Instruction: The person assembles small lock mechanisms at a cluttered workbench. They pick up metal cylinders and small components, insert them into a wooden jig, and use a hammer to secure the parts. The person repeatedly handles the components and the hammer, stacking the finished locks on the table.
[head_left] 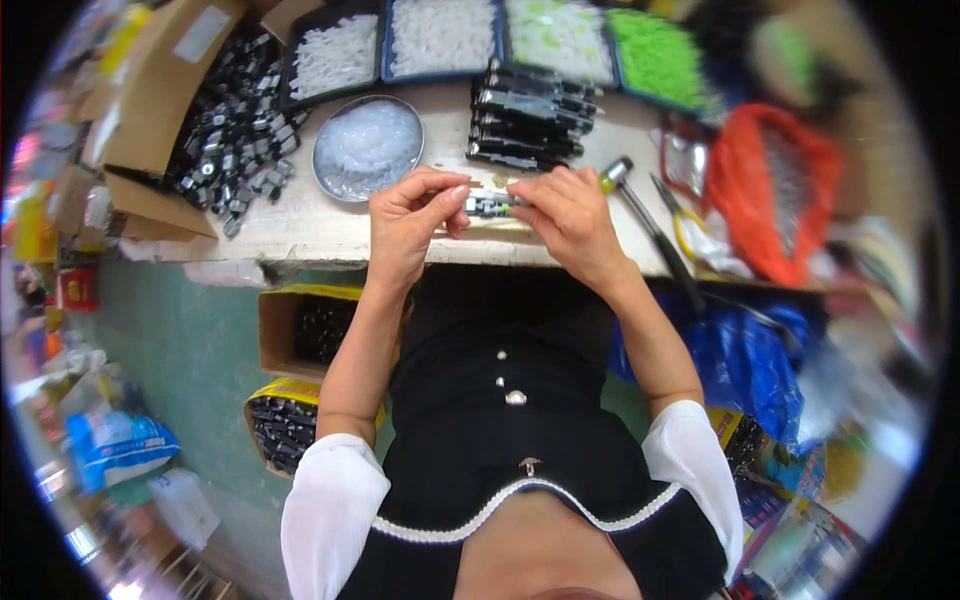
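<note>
L hand (pixel 412 218) & R hand (pixel 578 222) each had grip closed on a small blk, silver & green part (pixel 488 207) over front of the whitish desk (pixel 310 228). Round silver metal bowl (pixel 338 190) w/ whitish gel (pixel 370 138) sat behind L hand; blk-handled hammer (pixel 655 228) lay near R hand.

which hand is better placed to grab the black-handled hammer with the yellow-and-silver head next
Probably the right hand: it is close beside the hammer, while the left hand is farther off, across the small silver-and-black piece between them.
</note>
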